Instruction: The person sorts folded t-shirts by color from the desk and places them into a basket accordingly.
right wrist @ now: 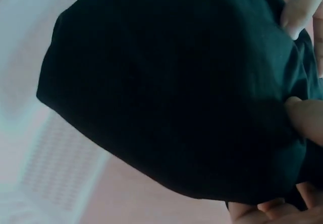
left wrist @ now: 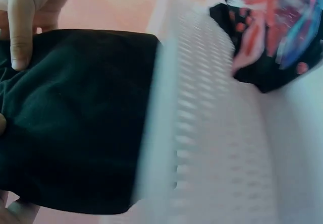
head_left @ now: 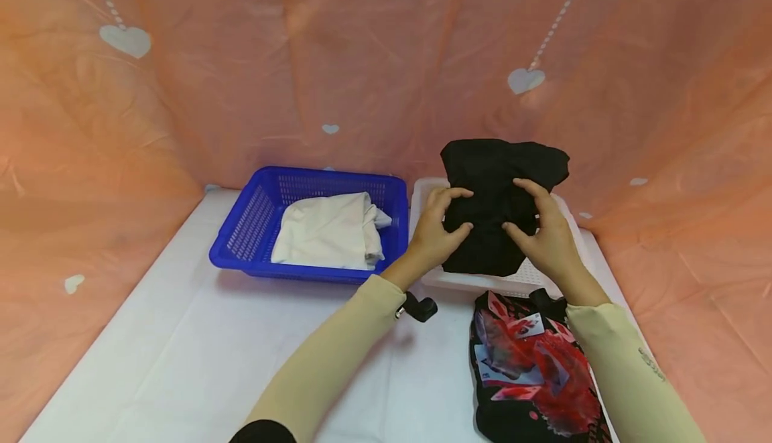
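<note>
A folded black cloth point(head_left: 491, 175) hangs over the white basket point(head_left: 420, 205), gripped from both sides by the two hands. My left hand point(head_left: 433, 235) holds its left side, thumb on the near face. On the opposite side my right hand point(head_left: 551, 238) pinches it, thumb in front; in the right wrist view several fingers point(right wrist: 267, 211) reach behind the cloth's edge. The left wrist view has the black cloth point(left wrist: 86, 123) beside the basket's perforated wall point(left wrist: 197, 98). Below the basket lies a black garment with a red print point(head_left: 537, 376), partly covered by the right forearm.
A blue basket point(head_left: 241, 255) with a folded white cloth point(head_left: 326, 232) in it stands left of the white basket. Both are on a white-covered table point(head_left: 181, 349). An orange curtain with hearts point(head_left: 362, 61) encloses the back and sides.
</note>
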### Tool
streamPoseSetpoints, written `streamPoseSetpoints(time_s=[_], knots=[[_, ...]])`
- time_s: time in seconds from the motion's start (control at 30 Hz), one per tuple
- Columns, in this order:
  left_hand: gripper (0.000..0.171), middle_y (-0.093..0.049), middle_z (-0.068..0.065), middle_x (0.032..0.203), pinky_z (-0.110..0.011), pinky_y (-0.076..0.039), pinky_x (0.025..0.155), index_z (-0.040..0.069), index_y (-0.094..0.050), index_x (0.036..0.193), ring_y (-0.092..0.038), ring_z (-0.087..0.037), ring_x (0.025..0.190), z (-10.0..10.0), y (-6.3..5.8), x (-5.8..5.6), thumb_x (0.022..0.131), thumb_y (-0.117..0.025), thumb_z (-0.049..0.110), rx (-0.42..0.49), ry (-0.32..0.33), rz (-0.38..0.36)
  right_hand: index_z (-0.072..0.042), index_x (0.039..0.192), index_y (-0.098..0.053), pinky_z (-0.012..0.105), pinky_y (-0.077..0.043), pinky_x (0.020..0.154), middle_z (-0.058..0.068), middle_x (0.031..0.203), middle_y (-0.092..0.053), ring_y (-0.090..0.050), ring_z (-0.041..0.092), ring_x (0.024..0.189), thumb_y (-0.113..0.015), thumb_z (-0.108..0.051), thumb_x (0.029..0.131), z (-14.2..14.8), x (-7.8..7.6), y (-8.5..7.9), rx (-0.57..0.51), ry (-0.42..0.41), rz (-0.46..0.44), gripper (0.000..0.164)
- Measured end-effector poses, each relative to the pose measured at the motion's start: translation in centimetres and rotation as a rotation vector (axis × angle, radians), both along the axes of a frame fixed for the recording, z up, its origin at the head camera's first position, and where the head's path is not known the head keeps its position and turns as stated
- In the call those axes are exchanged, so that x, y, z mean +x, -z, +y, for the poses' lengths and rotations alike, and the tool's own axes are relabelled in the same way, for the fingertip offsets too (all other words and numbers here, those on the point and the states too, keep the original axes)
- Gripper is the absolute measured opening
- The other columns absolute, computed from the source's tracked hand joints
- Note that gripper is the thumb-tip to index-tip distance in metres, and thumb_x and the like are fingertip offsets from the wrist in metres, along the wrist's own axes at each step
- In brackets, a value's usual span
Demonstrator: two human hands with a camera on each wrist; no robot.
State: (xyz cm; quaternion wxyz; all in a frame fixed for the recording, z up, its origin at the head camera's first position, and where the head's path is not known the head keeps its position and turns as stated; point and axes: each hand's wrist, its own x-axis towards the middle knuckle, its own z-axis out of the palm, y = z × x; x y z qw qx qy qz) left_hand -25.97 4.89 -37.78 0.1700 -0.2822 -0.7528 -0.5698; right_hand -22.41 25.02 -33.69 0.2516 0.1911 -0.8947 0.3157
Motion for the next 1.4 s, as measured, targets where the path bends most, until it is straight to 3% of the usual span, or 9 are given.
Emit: streamPoseSetpoints(time_s=[0.17,0.27,0.47,0.73,1.03,1.4], knots=[[0.051,-0.048,-0.013,0.128,-0.035,-0.046,0.097,0.016,-0.053,0.127,-0.05,-0.024,0.111,1.6,2.7,-1.1,0.081,-0.073,0.005,-0.039,-0.035,-0.135,-0.011,0.143,-0.041,0.038,-0.04,0.076,0.026,0.132,-0.049,-0.054,0.036,0.101,-0.074,0.005,0.077,1.3,-1.6,2.8,0.0,-0.002,-0.034,0.076],[0.052,-0.047,-0.012,0.13,-0.037,-0.044,0.101,0.017,-0.052,0.128,-0.05,-0.024,0.117,2.2,3.7,-1.5,0.082,-0.072,0.006,-0.073,-0.04,-0.215,-0.01,0.142,-0.041,0.043,-0.041,0.076,0.026,0.129,-0.05,-0.053,0.035,0.096,-0.074,0.006,0.077,2.0,-2.5,4.3,-0.006,0.003,-0.056,0.075],[0.052,-0.044,-0.012,0.138,-0.044,-0.041,0.106,0.019,-0.051,0.13,-0.047,-0.026,0.125,2.4,4.4,-2.5,0.083,-0.071,0.006,-0.121,-0.034,-0.342,-0.014,0.144,-0.038,0.05,-0.043,0.076,0.025,0.124,-0.051,-0.053,0.035,0.087,-0.072,0.002,0.081,2.4,-3.8,6.2,-0.039,0.014,-0.168,0.074],[0.055,-0.045,-0.015,0.14,-0.044,-0.043,0.104,0.019,-0.053,0.132,-0.048,-0.029,0.128,2.7,4.9,-3.4,0.082,-0.074,0.011,-0.181,-0.043,-0.522,-0.017,0.147,-0.034,0.047,-0.048,0.075,0.024,0.137,-0.042,-0.057,0.04,0.097,-0.069,-0.008,0.087,3.1,-4.5,7.8,-0.063,0.054,-0.355,0.07],[0.063,-0.044,-0.009,0.145,-0.042,-0.043,0.104,0.022,-0.05,0.136,-0.047,-0.027,0.131,3.2,5.1,-3.8,0.079,-0.076,0.008,-0.262,-0.052,-0.532,-0.019,0.151,-0.027,0.062,-0.044,0.087,0.026,0.151,-0.03,-0.052,0.051,0.112,-0.066,-0.011,0.089,3.8,-4.7,8.6,-0.053,0.048,-0.452,0.074],[0.065,-0.044,-0.009,0.149,-0.04,-0.042,0.105,0.022,-0.05,0.136,-0.045,-0.026,0.134,3.4,5.0,-3.6,0.078,-0.076,0.006,-0.383,-0.081,-0.631,-0.013,0.149,-0.029,0.051,-0.049,0.079,0.031,0.138,-0.042,-0.053,0.046,0.107,-0.068,-0.012,0.089,3.8,-5.0,8.8,0.046,0.026,-0.551,0.072]])
